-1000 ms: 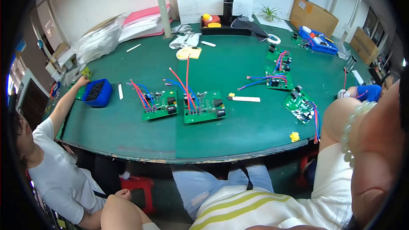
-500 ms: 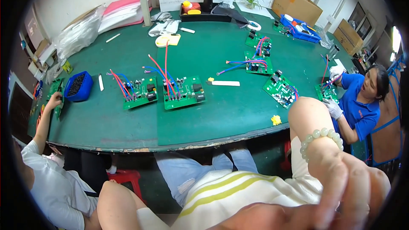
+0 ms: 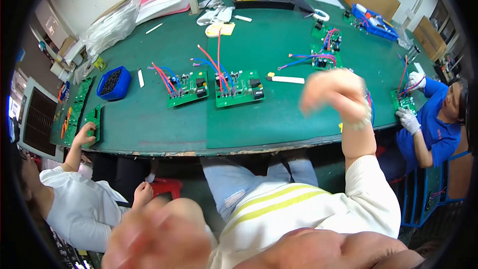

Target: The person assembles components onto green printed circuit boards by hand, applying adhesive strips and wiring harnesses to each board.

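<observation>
Nearest, the blurred left hand [image 3: 159, 236] hangs low, its grip too smeared to tell. The right hand [image 3: 331, 92], a bead bracelet at its wrist, is raised above the green oval surface [image 3: 149, 124], fingers loosely curled and holding nothing. Farther off, two green circuit boards with red and blue wires [image 3: 219, 87] lie untouched, so the work on them looks not yet started.

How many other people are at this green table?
2. A person in white sits at the table's left edge, hand on a green board. A person in blue with white gloves sits at its right edge. More may be out of view.
</observation>
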{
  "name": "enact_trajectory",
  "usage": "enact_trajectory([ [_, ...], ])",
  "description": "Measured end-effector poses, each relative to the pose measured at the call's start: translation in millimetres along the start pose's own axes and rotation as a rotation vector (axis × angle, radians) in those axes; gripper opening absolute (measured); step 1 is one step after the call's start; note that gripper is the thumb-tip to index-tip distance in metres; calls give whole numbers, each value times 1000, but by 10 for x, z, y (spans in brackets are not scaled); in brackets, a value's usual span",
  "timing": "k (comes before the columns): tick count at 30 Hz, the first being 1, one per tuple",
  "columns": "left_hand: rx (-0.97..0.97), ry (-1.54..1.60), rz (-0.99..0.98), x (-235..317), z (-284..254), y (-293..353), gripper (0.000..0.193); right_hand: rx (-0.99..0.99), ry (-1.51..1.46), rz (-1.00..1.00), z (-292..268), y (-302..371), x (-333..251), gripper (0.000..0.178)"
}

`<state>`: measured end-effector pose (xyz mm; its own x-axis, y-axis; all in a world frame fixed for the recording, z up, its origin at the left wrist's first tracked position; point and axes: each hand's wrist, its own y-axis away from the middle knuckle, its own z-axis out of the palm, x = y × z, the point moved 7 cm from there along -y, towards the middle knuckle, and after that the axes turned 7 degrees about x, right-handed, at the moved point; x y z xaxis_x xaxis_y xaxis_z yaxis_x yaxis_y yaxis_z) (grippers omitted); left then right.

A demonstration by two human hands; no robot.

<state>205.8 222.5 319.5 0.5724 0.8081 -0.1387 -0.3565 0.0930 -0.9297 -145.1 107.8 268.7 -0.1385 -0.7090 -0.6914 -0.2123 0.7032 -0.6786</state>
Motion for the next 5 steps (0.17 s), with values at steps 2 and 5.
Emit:
enact_trajectory([
  [2,34,-3,-300,-363,-117,245,47,-43,590,318,47,-3,1063,14],
  [5,-8,337,-670,-1488,399,601,54,7,1352,710,-1463,1040,1669,20],
])
